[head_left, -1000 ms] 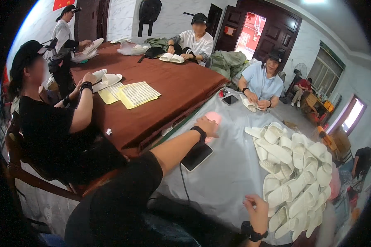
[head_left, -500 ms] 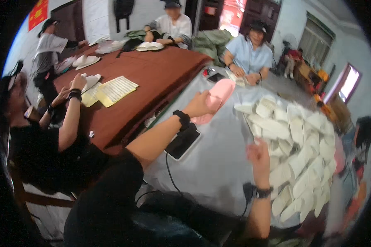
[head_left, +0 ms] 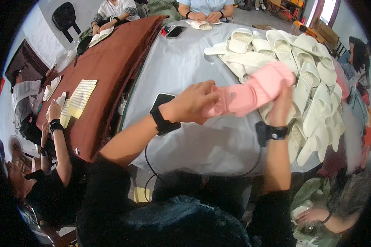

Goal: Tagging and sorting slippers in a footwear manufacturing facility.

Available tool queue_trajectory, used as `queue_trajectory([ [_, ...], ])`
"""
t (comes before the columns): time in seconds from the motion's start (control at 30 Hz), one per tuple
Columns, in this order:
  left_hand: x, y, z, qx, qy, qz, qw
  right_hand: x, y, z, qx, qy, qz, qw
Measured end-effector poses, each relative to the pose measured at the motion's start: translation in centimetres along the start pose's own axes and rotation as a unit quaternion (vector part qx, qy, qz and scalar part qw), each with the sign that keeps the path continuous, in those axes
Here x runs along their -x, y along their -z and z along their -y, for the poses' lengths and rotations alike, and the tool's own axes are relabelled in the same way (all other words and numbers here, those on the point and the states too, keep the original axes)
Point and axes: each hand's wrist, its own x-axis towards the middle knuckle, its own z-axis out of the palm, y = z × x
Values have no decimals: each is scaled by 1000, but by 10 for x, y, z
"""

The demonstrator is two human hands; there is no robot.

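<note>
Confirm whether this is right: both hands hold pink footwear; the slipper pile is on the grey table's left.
Wrong side: on the grey table, the head view shows the slipper pile at right. Left hand and right hand hold pink footwear.

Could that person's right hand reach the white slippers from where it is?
Probably yes: the white slippers are heaped right by the right hand, and nothing seems to block its way. It is holding the pink footwear, though, so it would likely need to let go first.

We count our own 2 hands (head_left: 193,102), 2 covered tables (head_left: 202,144), 2 printed yellow sheets (head_left: 83,98), 1 cream slipper pile (head_left: 309,78).
</note>
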Motion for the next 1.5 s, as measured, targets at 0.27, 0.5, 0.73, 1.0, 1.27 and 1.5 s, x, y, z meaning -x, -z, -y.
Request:
queue_trajectory([
  [0.27,-26,-31,17,-115,-256,24,959,-16,39,112,39,96,-124,987],
  [0.5,63,22,19,-220,180,17,959,29,-31,55,7,-140,252,958],
  [0.73,168,-24,16,-132,349,-59,926,84,-129,22,248,-102,472,840],
  [1.0,164,-26,26,-124,460,-156,865,72,-59,32,486,186,535,665],
  [1.27,106,-29,6,-89,303,-143,938,86,-38,-7,532,125,391,741],
  [1.5,55,-54,31,-76,256,7,964,105,-50,-6,559,110,386,726],
])
